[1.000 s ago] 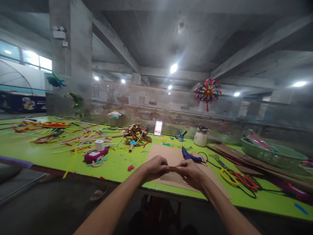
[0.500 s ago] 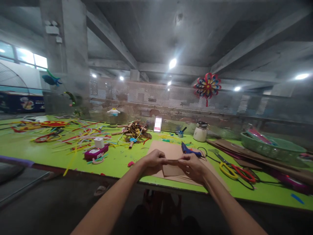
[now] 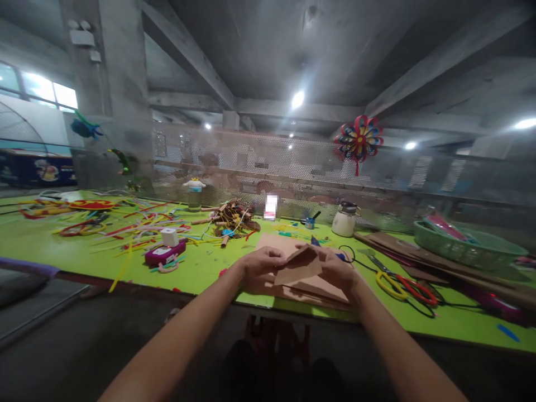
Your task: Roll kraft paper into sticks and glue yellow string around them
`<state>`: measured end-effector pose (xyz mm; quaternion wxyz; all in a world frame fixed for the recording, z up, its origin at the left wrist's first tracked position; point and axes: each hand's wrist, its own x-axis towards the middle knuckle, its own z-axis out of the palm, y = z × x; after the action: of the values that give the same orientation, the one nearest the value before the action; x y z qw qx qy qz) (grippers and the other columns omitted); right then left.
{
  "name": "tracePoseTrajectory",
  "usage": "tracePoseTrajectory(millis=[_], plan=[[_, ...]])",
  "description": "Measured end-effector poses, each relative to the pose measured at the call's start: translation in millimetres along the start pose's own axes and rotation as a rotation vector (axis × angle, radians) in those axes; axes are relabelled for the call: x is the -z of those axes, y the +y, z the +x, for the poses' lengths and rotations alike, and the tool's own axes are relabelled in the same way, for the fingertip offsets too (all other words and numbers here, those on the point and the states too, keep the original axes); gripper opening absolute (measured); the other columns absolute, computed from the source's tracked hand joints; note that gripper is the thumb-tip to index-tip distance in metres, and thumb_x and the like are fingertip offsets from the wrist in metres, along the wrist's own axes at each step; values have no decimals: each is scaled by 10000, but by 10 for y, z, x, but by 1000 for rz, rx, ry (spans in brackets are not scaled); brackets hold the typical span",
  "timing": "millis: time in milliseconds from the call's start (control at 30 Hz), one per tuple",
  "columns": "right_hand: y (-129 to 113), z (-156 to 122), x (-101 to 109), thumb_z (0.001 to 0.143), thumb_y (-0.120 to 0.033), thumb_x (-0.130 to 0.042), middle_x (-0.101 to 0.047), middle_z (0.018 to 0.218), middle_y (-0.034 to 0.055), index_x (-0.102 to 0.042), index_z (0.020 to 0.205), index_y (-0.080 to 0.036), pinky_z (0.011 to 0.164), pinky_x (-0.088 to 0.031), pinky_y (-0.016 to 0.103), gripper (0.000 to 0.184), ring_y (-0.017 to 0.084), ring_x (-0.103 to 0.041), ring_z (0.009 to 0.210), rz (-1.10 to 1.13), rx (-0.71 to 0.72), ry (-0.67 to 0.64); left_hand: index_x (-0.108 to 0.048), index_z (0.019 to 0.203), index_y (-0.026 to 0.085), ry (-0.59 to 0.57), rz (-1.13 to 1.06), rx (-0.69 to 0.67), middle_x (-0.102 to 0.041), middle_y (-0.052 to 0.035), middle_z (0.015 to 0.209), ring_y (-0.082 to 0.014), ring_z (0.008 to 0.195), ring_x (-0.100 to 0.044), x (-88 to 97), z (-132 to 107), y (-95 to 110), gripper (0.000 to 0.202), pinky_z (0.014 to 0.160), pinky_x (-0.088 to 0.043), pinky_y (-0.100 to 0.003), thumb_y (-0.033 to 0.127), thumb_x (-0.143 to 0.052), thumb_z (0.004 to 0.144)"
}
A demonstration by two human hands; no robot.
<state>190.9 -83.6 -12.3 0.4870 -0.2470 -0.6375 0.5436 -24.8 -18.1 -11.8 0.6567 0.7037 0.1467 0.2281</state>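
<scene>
A small brown piece of cardboard (image 3: pixel 298 269), bent near its top edge, is held between both hands. My left hand (image 3: pixel 262 265) pinches its left side, thumb on the upper edge. My right hand (image 3: pixel 337 271) grips the right side, its fingers partly behind the piece. Beneath them lies a larger cardboard sheet (image 3: pixel 268 243) at the table's front edge. A blue glue gun (image 3: pixel 315 241) is mostly hidden behind my right hand. Scissors with yellow and red handles (image 3: pixel 391 285) lie to the right.
On the green table (image 3: pixel 209 273), colourful strips and a purple device (image 3: pixel 164 254) lie left. A pile of cardboard scraps (image 3: pixel 232 220) sits farther back, near a cream jug (image 3: pixel 344 220). Cardboard sheets (image 3: pixel 402 251) and a green basket (image 3: pixel 464 248) stand right. A mesh panel (image 3: pixel 234 167) closes the back.
The cardboard piece, seen nearly edge-on before, is tilted up so that its face and bent top show. My right hand has turned and covers more of the glue gun.
</scene>
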Motion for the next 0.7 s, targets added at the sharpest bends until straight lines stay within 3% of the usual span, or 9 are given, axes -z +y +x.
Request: tracePoseTrajectory(millis=[67, 167, 300, 367, 433, 500, 600, 700], plan=[[-56, 54, -92, 625, -240, -754, -650, 928, 73, -621, 1060, -171, 744, -460, 297, 460, 170, -588, 803, -97, 1, -86, -634, 734, 83, -63, -98, 39, -571, -41, 686, -123, 654, -520, -3, -1, -26, 387, 638, -388, -241, 415, -755, 576], [-138, 127, -221, 662, -269, -728, -639, 818, 63, -668, 905, -133, 669, -456, 277, 285, 149, -574, 713, -203, 51, -171, -650, 785, 83, -133, -123, 84, -605, -61, 724, -126, 644, -533, 6, -7, -64, 370, 636, -402, -248, 377, -754, 587], [-156, 180, -287, 683, -289, -710, -606, 748, 41, -659, 793, -124, 647, -447, 283, 205, 149, -564, 686, -225, 88, -159, -658, 851, 90, -244, -125, 126, -639, -99, 785, -177, 720, -588, 16, -5, -138, 332, 686, -441, -299, 371, -680, 676], [-144, 183, -257, 683, -298, -707, -610, 731, 40, -659, 782, -119, 652, -446, 291, 210, 150, -557, 677, -264, 86, -111, -653, 913, 92, -246, -151, 126, -645, -121, 872, -205, 796, -600, 25, 10, -169, 354, 744, -445, -338, 363, -671, 684], [-148, 175, -197, 680, -311, -706, -614, 724, 37, -659, 788, -118, 651, -441, 284, 226, 144, -545, 673, -322, 61, -49, -646, 954, 98, -158, -149, 85, -642, -123, 923, -210, 836, -596, 50, 35, -173, 378, 770, -438, -340, 334, -694, 663], [-166, 168, -117, 678, -343, -699, -605, 702, 31, -650, 778, -115, 616, -432, 265, 253, 135, -533, 648, -399, -14, -18, -649, 947, 105, 12, -109, 8, -640, -114, 933, -193, 833, -587, 93, 67, -151, 377, 757, -433, -308, 322, -710, 645], [-170, 195, 18, 665, -402, -686, -581, 642, 21, -644, 740, -106, 528, -395, 232, 308, 115, -501, 572, -587, -206, -100, -650, 942, 115, 243, -7, -65, -632, -110, 932, -174, 828, -570, 150, 122, -111, 400, 719, -428, -267, 426, -649, 692], [-100, 288, 150, 650, -416, -678, -570, 604, 7, -660, 719, -109, 516, -368, 218, 316, 100, -473, 545, -800, -311, -219, -658, 941, 116, 252, 222, -44, -635, -94, 878, -165, 801, -561, 141, 172, -124, 458, 687, -419, -250, 507, -587, 713]])
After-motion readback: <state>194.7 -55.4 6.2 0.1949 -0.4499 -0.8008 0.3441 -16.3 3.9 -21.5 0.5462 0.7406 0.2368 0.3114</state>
